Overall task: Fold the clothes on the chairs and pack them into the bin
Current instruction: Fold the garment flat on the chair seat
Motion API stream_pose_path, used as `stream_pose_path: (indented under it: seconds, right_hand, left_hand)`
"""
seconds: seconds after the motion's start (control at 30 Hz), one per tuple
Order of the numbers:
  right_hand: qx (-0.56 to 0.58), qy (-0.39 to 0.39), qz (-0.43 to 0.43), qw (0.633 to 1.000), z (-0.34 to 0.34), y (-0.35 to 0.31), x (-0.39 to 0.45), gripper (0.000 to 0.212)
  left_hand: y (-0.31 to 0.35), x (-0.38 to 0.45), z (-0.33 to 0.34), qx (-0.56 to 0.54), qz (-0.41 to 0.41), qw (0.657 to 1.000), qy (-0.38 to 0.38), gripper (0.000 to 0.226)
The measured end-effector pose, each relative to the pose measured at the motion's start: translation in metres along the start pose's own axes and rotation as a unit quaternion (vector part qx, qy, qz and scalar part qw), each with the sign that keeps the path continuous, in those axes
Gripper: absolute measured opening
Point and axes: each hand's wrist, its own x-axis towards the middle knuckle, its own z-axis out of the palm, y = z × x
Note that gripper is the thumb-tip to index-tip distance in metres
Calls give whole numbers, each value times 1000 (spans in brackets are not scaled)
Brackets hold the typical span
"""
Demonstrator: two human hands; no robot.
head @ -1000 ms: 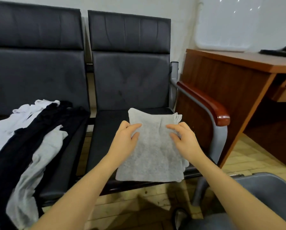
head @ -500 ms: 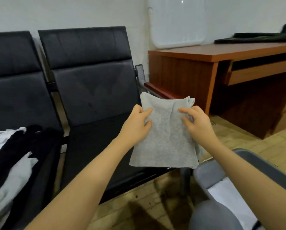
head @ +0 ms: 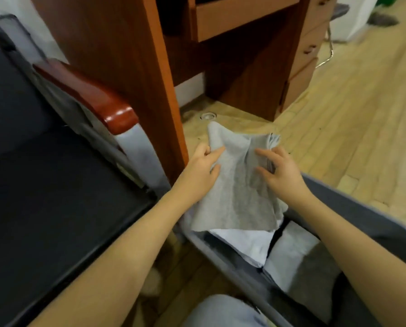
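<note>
A folded grey garment point(head: 238, 190) hangs in the air over the far end of the grey bin point(head: 352, 206). My left hand point(head: 200, 172) grips its left edge, thumb on top. My right hand point(head: 281, 172) holds its right edge with curled fingers. Inside the bin lie a folded white garment point(head: 242, 241) and a folded light grey one point(head: 289, 251), with a dark strip between them. The black chair seat point(head: 55, 197) at left is bare in this view.
A red-brown wooden armrest point(head: 95, 95) on a grey metal frame stands left of my hands. Behind it is a wooden desk point(head: 131, 55) with a drawer. Light wooden floor point(head: 338, 114) spreads to the right. My knee in light trousers point(head: 220, 310) shows at the bottom.
Both hands lifted the folded grey garment off the chair seat and carried it right, past the armrest, over the bin. The view swung right and down; the pile of clothes on the left chair left the frame.
</note>
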Motion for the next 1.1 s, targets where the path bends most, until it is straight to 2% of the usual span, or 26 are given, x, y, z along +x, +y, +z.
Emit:
stream_pose_path:
  seconds: [0.23,0.47,0.57,0.7,0.77,0.9,1.1]
  right_hand:
    - [-32,-49,170,984,24,120,-57,47]
    - [-77,-80,304,946,42,189,-136,40]
    - [-106,-78,383,914,44,206,-154,39]
    - [-197,-176,471,842,43,221,-161,52]
    - [-191,-185,470,842,44,220,-160,55]
    - [-193,-156,399,883,41,203,-148,51]
    - [-205,-99,268,936,23,144,-117,49]
  left_hand:
    - [-20,10,147,-60,-86,977,-185,48]
    - [-4,-11,256,-73,-62,943,-318,47]
    - [8,-15,289,-76,-49,928,-362,47]
    - [19,-18,312,28,-11,907,-420,54]
    - [20,-19,308,85,20,906,-414,57]
    - [21,-19,275,132,56,926,-350,51]
    - [28,-15,184,130,39,953,-272,50]
